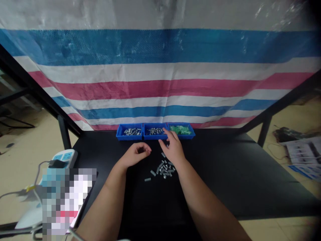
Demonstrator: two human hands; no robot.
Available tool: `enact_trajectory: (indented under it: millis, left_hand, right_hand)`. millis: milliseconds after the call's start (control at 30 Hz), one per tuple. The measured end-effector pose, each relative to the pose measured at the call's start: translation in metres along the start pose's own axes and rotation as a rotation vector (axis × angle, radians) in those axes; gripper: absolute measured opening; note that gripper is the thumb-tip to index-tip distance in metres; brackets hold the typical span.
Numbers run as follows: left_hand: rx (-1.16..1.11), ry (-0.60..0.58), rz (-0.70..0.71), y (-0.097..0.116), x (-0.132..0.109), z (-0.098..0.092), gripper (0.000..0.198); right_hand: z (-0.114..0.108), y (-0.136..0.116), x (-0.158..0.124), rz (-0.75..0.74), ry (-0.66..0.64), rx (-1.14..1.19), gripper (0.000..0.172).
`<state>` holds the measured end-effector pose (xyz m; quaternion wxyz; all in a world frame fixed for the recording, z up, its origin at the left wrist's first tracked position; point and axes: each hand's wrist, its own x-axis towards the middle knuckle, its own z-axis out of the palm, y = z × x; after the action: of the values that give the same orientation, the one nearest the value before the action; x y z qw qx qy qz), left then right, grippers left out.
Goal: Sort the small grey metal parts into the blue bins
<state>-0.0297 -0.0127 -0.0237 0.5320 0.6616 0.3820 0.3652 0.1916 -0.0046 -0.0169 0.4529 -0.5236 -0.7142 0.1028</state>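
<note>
Bare forearms flank loose metal screws.

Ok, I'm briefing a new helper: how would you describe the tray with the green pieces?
On the black table, three blue trays stand in a row at the far edge. Take the rightmost tray: the only one holding green pieces, not grey metal ones.

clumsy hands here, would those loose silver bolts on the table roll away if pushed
The loose silver bolts have round bodies and many lie on their sides, so they will probably roll if pushed across the black tabletop. They look solid metal, so likely stiff and heavy for their size. Small, they may prove fiddly for the right hand.
</note>
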Motion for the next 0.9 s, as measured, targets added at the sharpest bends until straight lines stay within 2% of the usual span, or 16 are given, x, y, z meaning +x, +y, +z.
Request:
enact_trajectory:
  millis: [100, 200, 333, 500, 567, 633, 800, 900]
  left_hand:
    - [0.106, -0.231, -0.062, 0.009, -0.006, 0.0, 0.023]
    - [0.283, -0.36, -0.063, 0.012, -0.007, 0.004, 0.028]
    - [0.543, -0.391, -0.054, 0.011, -0.007, 0.015, 0.033]
    - [0.644, -0.377, -0.06, 0.012, -0.009, 0.022, 0.018]
    - [0.614, -0.325, -0.049, 0.011, -0.009, 0.02, 0.015]
    - [0.558, -0.209, -0.06, 0.009, -0.008, 0.017, 0.014]
    - [0.343, 0.221, -0.067, -0.006, 0.001, 0.006, 0.022]
    - [0.069, 0.482, -0.107, -0.018, 0.009, -0.001, 0.036]
  right_hand:
    - [-0.005, 0.001, 0.002, 0.029, -0.035, -0.025, 0.022]
    - [-0.01, 0.006, 0.004, 0.096, -0.109, -0.059, 0.015]
    - [-0.02, 0.014, 0.006, 0.219, -0.299, -0.145, 0.014]
    - [-0.032, 0.019, 0.005, 0.23, -0.647, -0.134, 0.013]
    - [-0.034, 0.019, 0.002, 0.212, -0.772, -0.086, 0.014]
    - [-0.033, 0.017, -0.001, 0.2, -0.84, -0.082, 0.02]
    - [-0.027, 0.01, -0.005, 0.192, -0.842, -0.145, 0.029]
    - [-0.026, 0.008, -0.004, 0.201, -0.82, -0.15, 0.026]
